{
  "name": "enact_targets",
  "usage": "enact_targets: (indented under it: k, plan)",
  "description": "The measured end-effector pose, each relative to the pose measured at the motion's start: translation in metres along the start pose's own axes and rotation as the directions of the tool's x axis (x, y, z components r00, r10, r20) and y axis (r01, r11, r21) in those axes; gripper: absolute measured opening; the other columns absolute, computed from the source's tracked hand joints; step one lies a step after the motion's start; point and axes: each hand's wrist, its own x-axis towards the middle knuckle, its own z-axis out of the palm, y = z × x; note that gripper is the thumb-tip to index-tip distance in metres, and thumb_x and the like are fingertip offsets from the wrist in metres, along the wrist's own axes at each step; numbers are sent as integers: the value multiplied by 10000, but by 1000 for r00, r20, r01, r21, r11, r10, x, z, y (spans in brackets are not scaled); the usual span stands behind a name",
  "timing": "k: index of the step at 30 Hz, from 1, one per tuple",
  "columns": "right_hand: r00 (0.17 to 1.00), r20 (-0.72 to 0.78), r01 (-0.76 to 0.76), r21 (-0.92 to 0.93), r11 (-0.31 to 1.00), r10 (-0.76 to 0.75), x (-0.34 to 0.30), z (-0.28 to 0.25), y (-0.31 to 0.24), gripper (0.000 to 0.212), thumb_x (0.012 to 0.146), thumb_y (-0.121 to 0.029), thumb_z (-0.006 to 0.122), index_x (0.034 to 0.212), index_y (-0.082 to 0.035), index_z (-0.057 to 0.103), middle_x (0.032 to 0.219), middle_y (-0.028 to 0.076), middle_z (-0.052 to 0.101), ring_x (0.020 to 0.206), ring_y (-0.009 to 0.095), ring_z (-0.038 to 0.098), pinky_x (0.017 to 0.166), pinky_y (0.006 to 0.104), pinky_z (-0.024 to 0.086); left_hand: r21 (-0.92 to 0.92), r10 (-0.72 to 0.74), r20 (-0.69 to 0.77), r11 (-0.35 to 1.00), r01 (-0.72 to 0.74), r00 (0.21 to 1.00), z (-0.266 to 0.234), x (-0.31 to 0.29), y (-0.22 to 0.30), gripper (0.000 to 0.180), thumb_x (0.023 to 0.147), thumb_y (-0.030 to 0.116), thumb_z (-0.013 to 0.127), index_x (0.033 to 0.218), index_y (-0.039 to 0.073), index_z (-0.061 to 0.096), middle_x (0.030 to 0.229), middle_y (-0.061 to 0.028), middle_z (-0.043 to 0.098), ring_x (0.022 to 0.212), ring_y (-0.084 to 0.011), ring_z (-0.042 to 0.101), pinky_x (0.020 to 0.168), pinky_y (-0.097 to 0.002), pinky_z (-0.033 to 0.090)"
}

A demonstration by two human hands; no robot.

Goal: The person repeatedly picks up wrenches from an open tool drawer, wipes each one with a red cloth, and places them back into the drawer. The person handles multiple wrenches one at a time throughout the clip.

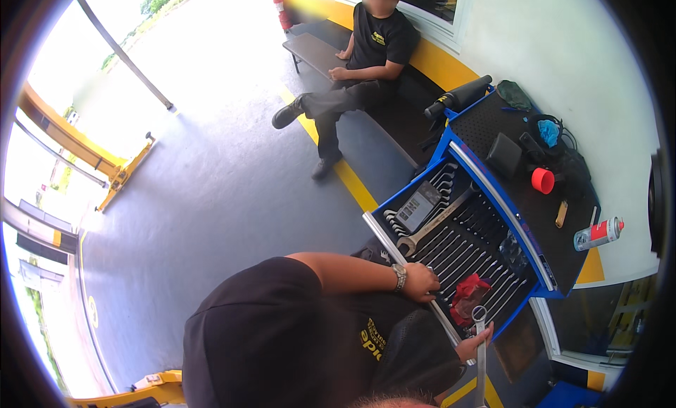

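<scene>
A pulled-out drawer (374,225) of a blue tool cabinet holds several wrenches in rows. My left hand (421,282), a watch on its wrist, rests at the drawer's silver front edge with its fingers curled over it. Near the drawer's closest corner, my right hand (470,347) grips a large ring-ended wrench (481,366), ring end up; its lower end runs toward the bottom edge. Just beyond the ring lies a crumpled red cloth (470,294). A big open-end wrench (436,227) lies across the smaller ones, beside a grey box with a printed label (418,206).
On the cabinet top (468,126) are a red cap (542,180), a black case (503,156), a blue crumpled glove (548,132) and a spray can (599,234). A person (380,42) sits on a bench (313,52) beyond. A yellow lift arm (125,176) stands at left.
</scene>
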Motion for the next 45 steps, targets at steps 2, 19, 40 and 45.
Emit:
enact_targets:
  k: [2,19,40,45]
  plan:
    - [996,27,-83,33,996,82,-5,-4,10,512,1071,-375,415,1193,66,644,1010,141,657,786,208,593,691,329,485,-11,25,24,1000,-25,999,-1,1,4,335,895,400,631,884,67,660,920,-126,680,887,-331,683,771,-461,561]
    - [898,32,-375,580,723,440,7,2,8,264,908,-184,552,946,11,726,790,60,675,807,148,628,764,299,481,106,18,-5,994,-17,1000,0,12,2,235,892,303,664,927,75,708,863,-139,681,778,-359,680,704,-476,539]
    - [916,319,-326,241,914,243,12,-10,-14,673,897,-171,514,1549,-86,368,986,32,669,868,152,617,847,301,485,90,37,-41,995,-33,998,4,9,0,230,892,313,667,914,87,705,843,-133,681,770,-356,678,692,-475,534]
    - [911,327,-341,257,904,251,14,-13,-14,658,913,-207,549,1525,-28,383,939,55,653,867,181,619,840,324,488,89,50,-27,995,-47,998,2,14,3,232,889,315,671,915,88,709,846,-133,682,773,-355,678,693,-473,536]
